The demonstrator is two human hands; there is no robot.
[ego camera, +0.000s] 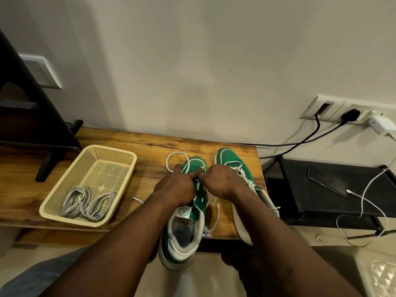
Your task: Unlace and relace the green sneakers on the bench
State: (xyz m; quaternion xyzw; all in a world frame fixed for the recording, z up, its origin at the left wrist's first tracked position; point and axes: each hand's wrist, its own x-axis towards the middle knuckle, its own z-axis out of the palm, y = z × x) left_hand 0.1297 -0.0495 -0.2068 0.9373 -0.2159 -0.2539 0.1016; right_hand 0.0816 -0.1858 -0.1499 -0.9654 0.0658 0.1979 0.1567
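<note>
Two green sneakers with white soles stand on the wooden bench (150, 142), toes toward the wall. The left sneaker (186, 213) has most eyelets bare, and its heel hangs over the bench's front edge. Its white lace (174, 156) loops loose past the toe, with another strand trailing on the bench to its right. My left hand (177, 185) grips the sneaker's left eyelet flap with a finger stretched across the tongue. My right hand (218, 181) pinches the lace at the eyelets. The right sneaker (233, 168) stays laced, partly hidden behind my right wrist.
A cream plastic basket (120, 153) holding coiled grey cables sits on the bench's left half. A black stand (49, 159) rises at the far left. Right of the bench, a black tray (321, 211) carries a phone (326, 183) on a white charging cable; wall sockets are above.
</note>
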